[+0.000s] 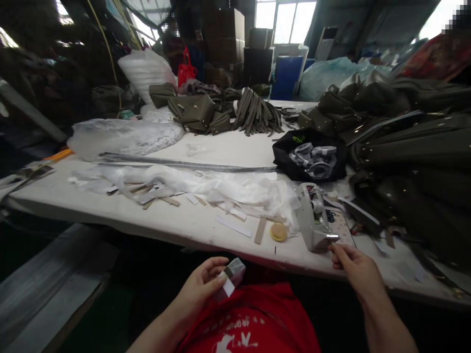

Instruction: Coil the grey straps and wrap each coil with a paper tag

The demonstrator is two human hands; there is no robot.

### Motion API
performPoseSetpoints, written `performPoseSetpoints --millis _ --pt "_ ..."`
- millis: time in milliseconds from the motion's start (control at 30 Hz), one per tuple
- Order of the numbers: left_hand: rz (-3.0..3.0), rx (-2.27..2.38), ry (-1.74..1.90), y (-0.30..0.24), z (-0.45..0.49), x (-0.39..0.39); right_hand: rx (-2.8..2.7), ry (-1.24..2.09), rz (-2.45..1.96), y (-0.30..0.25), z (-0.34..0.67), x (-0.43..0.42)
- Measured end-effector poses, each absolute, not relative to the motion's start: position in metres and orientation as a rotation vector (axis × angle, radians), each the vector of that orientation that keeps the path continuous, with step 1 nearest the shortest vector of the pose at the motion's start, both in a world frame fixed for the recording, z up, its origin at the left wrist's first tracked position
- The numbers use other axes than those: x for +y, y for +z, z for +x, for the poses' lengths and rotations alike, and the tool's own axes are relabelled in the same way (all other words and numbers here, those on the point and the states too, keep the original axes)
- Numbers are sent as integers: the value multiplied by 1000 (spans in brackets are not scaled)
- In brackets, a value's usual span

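Observation:
In my left hand [206, 280] is a small coiled strap bundle [236, 268], wrapped in greyish clear film with a dark band around it. A white paper slip [228, 288] sticks out from its near side. My right hand [351, 260] pinches at the front cutter of a pale grey tape dispenser [312, 230], where the tape's end comes off; the clear tape itself is hard to make out. Behind the dispenser, a black bag [281, 152] holds several similar film-wrapped coils [316, 159].
White film [176, 181] and paper strips [233, 226] litter the white table [121, 208]. A round yellow item [278, 232] lies left of the dispenser. Olive bags [419, 147] pile up on the right; others [195, 113] lie at the back, beside dark straps [257, 113]. A person [172, 44] is in the background.

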State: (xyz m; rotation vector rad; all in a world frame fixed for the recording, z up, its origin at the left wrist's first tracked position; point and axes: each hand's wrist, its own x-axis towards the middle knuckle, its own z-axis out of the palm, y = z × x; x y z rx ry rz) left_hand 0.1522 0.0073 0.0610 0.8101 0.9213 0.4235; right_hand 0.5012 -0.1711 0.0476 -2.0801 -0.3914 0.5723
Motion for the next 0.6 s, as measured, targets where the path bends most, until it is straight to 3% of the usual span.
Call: performPoseSetpoints --millis 200,600 --pt "839 917 503 63 148 10 -437 713 -2401 33 503 -183" --pt "1042 1008 644 62 149 3 -1021 1358 -1572 71 328 -82"
